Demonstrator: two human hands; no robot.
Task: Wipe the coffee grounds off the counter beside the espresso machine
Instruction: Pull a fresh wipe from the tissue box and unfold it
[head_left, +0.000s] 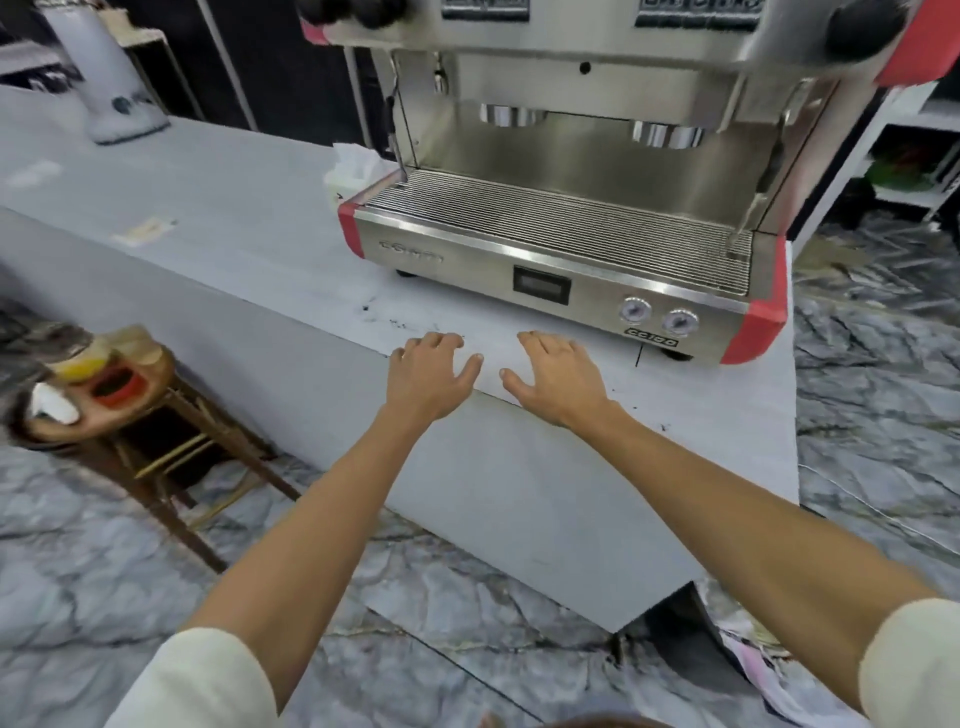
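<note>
espresso machine (566, 244): brushed steel body, satin sheen; glossy red plastic seen at the corners.
drip tray (561, 228): metal grille of thin bars, dully reflective.
2 gauges (657, 316): glass-faced, ringed in bright metal.
counter (218, 208): pale grey surface, matt and smooth; dark gritty coffee grounds (370, 307) are scattered on it.
stool (156, 415): brown wood, worn finish.
floor (878, 415): grey marble pattern, slightly glossy.
sleeves (202, 680): cream cloth, soft and matt.

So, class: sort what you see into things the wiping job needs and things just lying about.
Job: coffee grounds; counter; espresso machine; tissues; left hand; right hand.

Lying about: grinder; stool; paper scrap.
</note>
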